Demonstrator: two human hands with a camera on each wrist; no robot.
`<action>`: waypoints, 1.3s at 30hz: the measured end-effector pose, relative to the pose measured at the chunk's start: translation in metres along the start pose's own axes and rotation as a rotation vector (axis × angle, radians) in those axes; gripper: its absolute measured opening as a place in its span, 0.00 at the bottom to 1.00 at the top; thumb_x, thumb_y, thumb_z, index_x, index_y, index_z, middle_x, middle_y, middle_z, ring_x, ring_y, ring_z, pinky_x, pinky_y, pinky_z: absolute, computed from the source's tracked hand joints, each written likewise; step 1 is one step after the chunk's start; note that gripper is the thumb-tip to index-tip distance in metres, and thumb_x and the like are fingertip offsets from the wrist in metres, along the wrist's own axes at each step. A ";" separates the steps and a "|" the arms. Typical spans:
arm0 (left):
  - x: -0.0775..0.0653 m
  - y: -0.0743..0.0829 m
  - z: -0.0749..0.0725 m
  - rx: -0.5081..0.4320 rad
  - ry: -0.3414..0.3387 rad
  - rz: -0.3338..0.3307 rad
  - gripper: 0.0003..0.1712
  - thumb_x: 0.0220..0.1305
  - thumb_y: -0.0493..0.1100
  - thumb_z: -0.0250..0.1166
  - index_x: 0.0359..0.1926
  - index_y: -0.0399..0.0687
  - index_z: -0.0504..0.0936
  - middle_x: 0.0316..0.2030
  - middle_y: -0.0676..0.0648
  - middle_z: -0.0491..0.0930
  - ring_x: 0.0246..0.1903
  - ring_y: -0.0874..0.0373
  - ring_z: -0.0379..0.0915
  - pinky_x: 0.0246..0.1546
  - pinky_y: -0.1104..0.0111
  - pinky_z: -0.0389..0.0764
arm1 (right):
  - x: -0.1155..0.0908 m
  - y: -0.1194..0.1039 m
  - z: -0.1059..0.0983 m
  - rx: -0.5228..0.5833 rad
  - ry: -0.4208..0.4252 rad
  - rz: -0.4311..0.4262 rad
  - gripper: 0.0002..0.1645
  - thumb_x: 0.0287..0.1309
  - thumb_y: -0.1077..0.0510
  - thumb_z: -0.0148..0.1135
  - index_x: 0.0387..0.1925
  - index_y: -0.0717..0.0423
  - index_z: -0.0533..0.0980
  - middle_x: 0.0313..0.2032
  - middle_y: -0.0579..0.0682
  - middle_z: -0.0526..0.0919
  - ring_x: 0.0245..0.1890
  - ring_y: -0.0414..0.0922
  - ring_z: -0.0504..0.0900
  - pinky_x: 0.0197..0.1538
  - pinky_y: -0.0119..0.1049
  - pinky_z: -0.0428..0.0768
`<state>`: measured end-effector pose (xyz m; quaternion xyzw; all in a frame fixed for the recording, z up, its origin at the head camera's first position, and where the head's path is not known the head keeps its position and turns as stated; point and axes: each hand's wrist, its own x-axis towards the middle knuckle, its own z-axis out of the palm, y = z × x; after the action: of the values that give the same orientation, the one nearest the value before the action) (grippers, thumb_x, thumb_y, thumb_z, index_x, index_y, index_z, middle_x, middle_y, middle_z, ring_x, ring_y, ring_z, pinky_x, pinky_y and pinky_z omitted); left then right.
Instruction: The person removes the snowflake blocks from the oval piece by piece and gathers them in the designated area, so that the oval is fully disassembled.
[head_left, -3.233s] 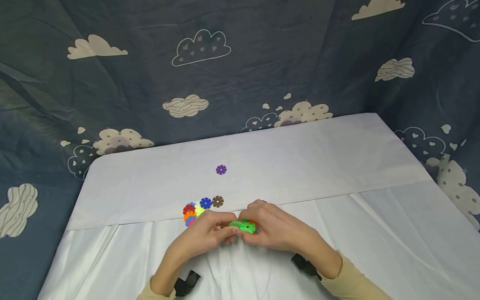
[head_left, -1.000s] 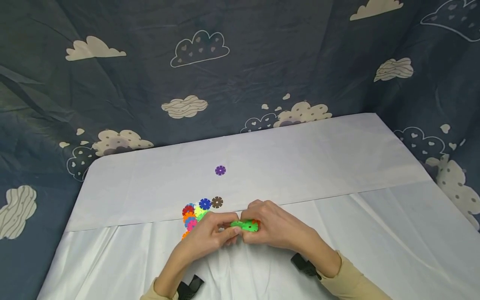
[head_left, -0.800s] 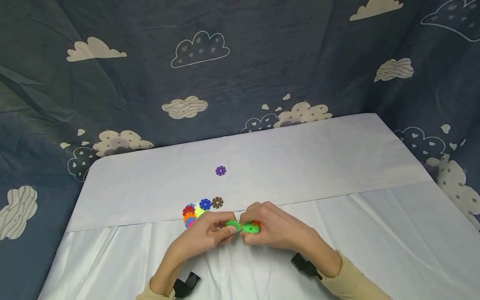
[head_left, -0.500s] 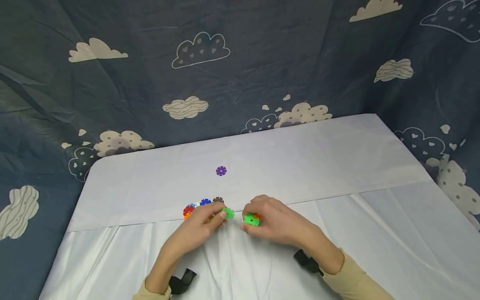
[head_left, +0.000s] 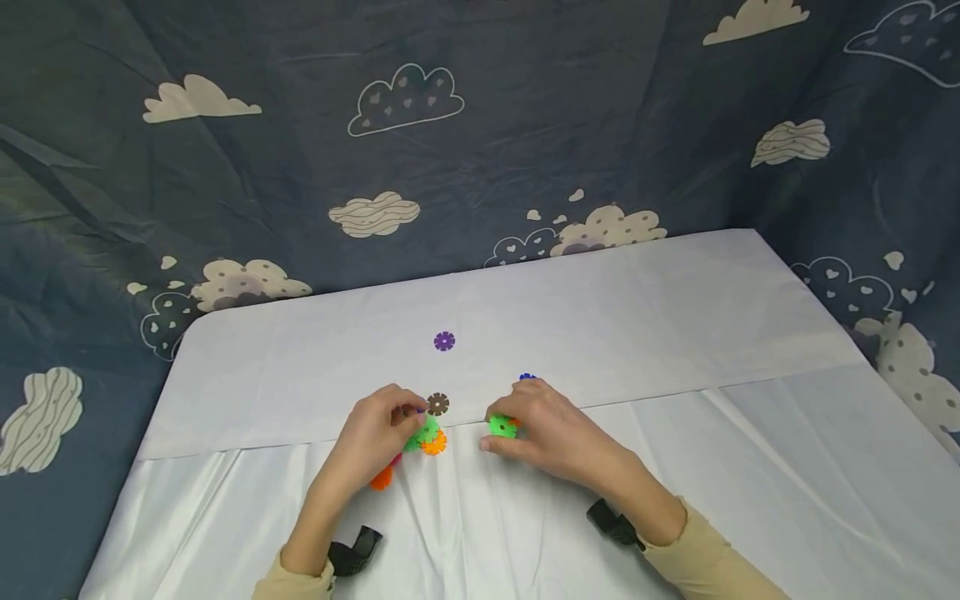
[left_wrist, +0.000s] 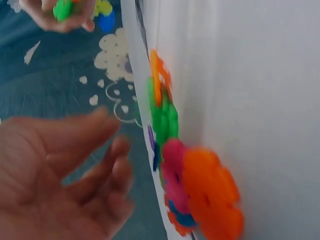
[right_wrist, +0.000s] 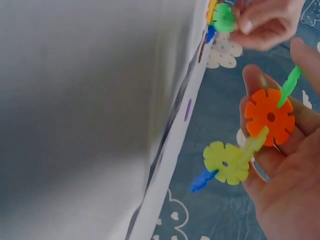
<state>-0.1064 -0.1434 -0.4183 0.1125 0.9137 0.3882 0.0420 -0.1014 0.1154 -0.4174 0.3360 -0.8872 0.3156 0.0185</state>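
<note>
Slotted plastic snowflake discs are spread and joined about both hands. The right hand (head_left: 551,429) holds a joined chain; its green disc (head_left: 502,426) sits between thumb and fingers. In the right wrist view the chain also shows an orange disc (right_wrist: 260,107), yellow discs (right_wrist: 225,162) and a blue disc (right_wrist: 204,180) at the end. The left hand (head_left: 367,437) is over the loose pile, fingers loosely bent, and the left wrist view shows nothing between them. Beside its fingertips lie a green disc (head_left: 428,429) and an orange disc (head_left: 434,442). This hand hides much of the pile.
A brown disc (head_left: 438,404) lies just beyond the pile, and a purple disc (head_left: 444,341) farther back. White cloth (head_left: 637,333) covers the table, with a seam across it. Dark cloud-print fabric (head_left: 495,125) hangs behind.
The left hand has drawn a green disc away from the chain, moved left to the pile and let it go. The right hand has shifted slightly forward, still holding the chain.
</note>
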 end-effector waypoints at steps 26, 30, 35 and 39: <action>-0.009 0.028 0.038 -0.703 -0.343 -0.154 0.16 0.70 0.44 0.60 0.28 0.37 0.77 0.19 0.45 0.72 0.20 0.53 0.63 0.26 0.71 0.65 | 0.001 -0.013 0.011 -0.115 0.068 -0.072 0.27 0.48 0.39 0.75 0.43 0.51 0.84 0.36 0.39 0.84 0.41 0.39 0.78 0.69 0.44 0.60; -0.008 0.029 0.033 -0.692 -0.336 -0.144 0.16 0.71 0.42 0.58 0.31 0.32 0.75 0.21 0.44 0.73 0.21 0.52 0.66 0.25 0.71 0.64 | -0.001 -0.009 0.005 -0.082 0.013 -0.092 0.16 0.56 0.47 0.72 0.41 0.51 0.83 0.36 0.37 0.83 0.41 0.38 0.77 0.68 0.44 0.61; -0.006 0.029 0.029 -0.689 -0.353 -0.106 0.18 0.71 0.43 0.56 0.34 0.27 0.74 0.21 0.44 0.73 0.19 0.53 0.62 0.25 0.71 0.64 | -0.002 -0.008 0.006 -0.044 0.021 -0.157 0.04 0.64 0.54 0.64 0.37 0.50 0.82 0.32 0.33 0.80 0.34 0.36 0.72 0.61 0.40 0.67; -0.005 0.028 0.026 -0.678 -0.378 -0.093 0.20 0.72 0.45 0.57 0.36 0.27 0.77 0.22 0.44 0.75 0.19 0.52 0.63 0.25 0.71 0.66 | -0.002 -0.010 0.008 -0.056 0.042 -0.177 0.04 0.66 0.55 0.62 0.36 0.50 0.80 0.30 0.34 0.77 0.32 0.35 0.71 0.59 0.39 0.69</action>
<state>-0.0923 -0.1078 -0.4165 0.1200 0.7138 0.6384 0.2618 -0.0927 0.1065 -0.4189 0.4060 -0.8618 0.2949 0.0744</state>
